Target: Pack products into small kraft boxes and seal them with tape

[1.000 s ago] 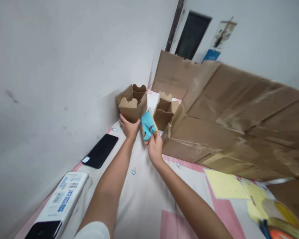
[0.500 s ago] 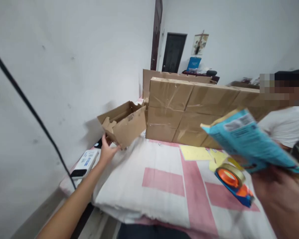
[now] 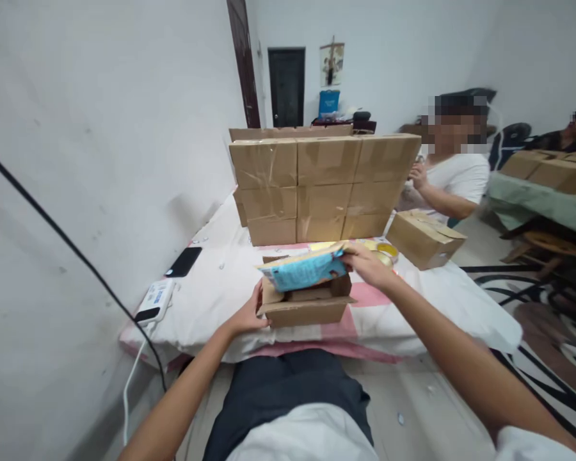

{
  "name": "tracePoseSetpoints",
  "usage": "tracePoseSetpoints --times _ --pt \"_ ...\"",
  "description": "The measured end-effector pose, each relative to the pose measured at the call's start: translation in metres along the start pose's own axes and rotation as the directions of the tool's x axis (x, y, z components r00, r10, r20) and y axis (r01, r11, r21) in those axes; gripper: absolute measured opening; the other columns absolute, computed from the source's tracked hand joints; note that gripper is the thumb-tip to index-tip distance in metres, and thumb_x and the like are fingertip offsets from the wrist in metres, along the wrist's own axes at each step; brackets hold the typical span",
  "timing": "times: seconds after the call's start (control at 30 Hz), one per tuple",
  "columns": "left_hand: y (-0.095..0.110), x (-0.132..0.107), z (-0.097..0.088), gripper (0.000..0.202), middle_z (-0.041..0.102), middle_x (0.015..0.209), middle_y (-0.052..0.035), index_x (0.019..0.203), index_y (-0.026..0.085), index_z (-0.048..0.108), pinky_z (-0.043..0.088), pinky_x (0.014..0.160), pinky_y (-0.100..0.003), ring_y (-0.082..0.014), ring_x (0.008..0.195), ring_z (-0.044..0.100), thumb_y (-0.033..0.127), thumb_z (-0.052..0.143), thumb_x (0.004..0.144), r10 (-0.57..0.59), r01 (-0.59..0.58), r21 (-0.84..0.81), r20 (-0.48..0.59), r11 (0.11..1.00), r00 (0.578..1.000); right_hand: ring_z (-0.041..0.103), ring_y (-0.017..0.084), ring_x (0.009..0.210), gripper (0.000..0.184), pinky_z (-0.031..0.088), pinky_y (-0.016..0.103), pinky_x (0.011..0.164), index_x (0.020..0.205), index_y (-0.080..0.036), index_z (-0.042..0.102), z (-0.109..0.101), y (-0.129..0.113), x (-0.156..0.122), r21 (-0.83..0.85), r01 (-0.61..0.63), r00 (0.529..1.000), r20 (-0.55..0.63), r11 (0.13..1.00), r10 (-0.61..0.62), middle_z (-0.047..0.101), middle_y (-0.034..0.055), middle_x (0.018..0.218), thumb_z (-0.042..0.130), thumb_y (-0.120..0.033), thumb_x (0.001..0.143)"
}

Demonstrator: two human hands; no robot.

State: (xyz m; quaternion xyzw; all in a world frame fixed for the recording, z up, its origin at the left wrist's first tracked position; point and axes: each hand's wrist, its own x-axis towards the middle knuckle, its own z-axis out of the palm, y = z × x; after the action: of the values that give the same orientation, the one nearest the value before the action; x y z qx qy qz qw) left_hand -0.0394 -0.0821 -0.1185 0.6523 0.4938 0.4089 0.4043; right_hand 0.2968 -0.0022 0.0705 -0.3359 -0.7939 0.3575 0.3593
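Note:
An open cardboard box point(image 3: 307, 315) stands close to me at the front of the cloth-covered table point(image 3: 211, 288). My left hand point(image 3: 249, 314) grips its left end, fingers on the side and thumb at the near corner. In my right hand point(image 3: 367, 264) is a blue printed packet point(image 3: 307, 269), pinched at its right end and held tilted over the box opening. The packet covers part of the box's far side. A tape roll point(image 3: 386, 254) lies behind my right hand, partly hidden by it.
Stacked sealed cartons point(image 3: 326, 186) form a wall at the back. A closed carton point(image 3: 427, 238) sits to the right, near a person in a white shirt point(image 3: 461, 182). At left lie a black phone point(image 3: 184, 261) and a white power bank point(image 3: 154, 301) with a cable.
The open box has come from the left side to in front of me with my left hand. My right hand has brought the packet from the right to above it. The view has shifted right.

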Motion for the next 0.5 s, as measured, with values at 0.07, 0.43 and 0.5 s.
tracePoseSetpoints --times 0.07,0.43,0.5 --pt "-0.01 0.001 0.003 0.124 0.047 0.152 -0.0191 0.16 0.021 0.015 0.039 0.117 -0.056 -0.0363 0.14 0.048 0.041 0.085 0.059 0.004 -0.004 0.017 -0.001 1.0 1.0 0.068 0.023 0.091 0.032 0.055 0.036 0.085 0.101 -0.018 0.074 0.012 0.003 -0.004 -0.097 0.083 0.985 0.159 0.992 -0.067 0.074 0.0054 0.096 0.05 -0.022 0.08" --pt "-0.032 0.004 0.003 0.137 0.027 0.162 -0.0251 0.161 0.018 0.001 0.031 0.121 -0.052 -0.0397 0.145 0.039 0.057 0.086 0.061 0.05 -0.049 -0.028 0.028 0.998 0.998 0.068 0.024 0.095 0.028 0.052 0.032 0.083 0.105 -0.018 0.07 -0.012 0.012 -0.013 -0.336 0.069 0.94 0.337 0.939 0.052 0.074 0.006 0.107 0.069 -0.027 0.078" --pt "-0.036 0.005 0.002 0.137 0.033 0.16 -0.0251 0.161 0.019 0.002 0.032 0.12 -0.055 -0.0405 0.144 0.041 0.058 0.086 0.061 0.037 -0.037 -0.027 0.015 0.999 0.999 0.069 0.024 0.092 0.029 0.053 0.031 0.08 0.108 -0.017 0.07 -0.012 0.01 -0.013 -0.339 0.053 0.947 0.316 0.939 0.06 0.074 0.007 0.104 0.069 -0.028 0.08"
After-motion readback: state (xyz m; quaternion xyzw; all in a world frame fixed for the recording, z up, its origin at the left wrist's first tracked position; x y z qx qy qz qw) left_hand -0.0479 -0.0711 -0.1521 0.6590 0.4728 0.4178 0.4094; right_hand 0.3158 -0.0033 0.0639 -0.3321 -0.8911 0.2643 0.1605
